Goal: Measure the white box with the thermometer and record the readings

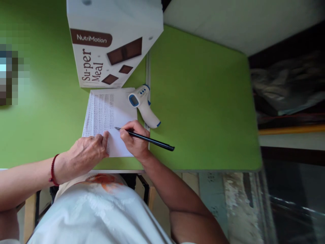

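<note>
My right hand (135,139) is closed around a black pen (154,140). The pen's tip touches a white sheet of paper (123,117) covered on its left part with columns of small handwritten marks. Across the lower left of the sheet lies my left hand (88,149), its fingers resting on the paper and partly bent, with nothing gripped; it hides some of the writing. Other sheets show under the top one at its left edge. Just above my right hand, a white and blue infrared thermometer (144,106) overlaps the paper's right edge.
A large white box (93,62) with brown print stands on the green table (203,101) right behind the paper. The table's near edge runs just below my hands. At the far left is a blurred, pixelated patch. Dark shelving with a plastic bag (286,84) lies right of the table.
</note>
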The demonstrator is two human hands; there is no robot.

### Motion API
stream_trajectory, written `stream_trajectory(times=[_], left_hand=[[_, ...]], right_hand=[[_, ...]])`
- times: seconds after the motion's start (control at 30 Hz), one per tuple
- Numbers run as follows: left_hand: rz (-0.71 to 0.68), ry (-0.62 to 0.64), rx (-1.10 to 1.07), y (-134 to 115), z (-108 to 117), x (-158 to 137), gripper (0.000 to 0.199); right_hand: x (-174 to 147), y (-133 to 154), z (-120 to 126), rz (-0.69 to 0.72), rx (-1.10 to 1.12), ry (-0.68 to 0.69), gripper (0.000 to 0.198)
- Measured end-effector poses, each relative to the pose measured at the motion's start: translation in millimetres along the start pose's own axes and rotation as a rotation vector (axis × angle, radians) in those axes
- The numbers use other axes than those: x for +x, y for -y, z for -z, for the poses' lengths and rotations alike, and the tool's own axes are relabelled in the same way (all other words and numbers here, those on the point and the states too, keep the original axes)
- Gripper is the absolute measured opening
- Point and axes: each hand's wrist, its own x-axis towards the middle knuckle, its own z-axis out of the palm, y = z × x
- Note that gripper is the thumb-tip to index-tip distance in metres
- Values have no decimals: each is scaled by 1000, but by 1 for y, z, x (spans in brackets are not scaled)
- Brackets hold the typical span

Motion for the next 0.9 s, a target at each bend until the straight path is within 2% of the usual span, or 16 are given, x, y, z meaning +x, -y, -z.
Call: stream_trajectory(times=[0.13,0.23,0.4,0.5,0.57,0.7,0.77,0.83,0.9], left_hand=[[-5,-4,-13,0,1,1,48],[1,2,-33,1,3,1,47],[-2,-16,-47,5,2,0,53],[-4,-24,-69,11,4,0,56],[2,-40,-90,17,7,2,51],[11,-134,-179,34,10,9,28],[56,-221,-247,46,10,13,23],[122,-332,-310,61,9,15,23],[217,-451,-394,80,7,17,27]], right_hand=[[2,-1,3,52,-41,-82,14],[8,0,10,202,-110,-60,7],[22,-3,24,453,-307,97,25],[30,-13,26,552,-465,208,38],[33,-20,23,588,-563,276,43],[34,-28,17,600,-658,362,42],[35,-30,17,564,-662,356,43],[38,-34,21,459,-681,287,40],[43,-41,26,287,-718,190,31]])
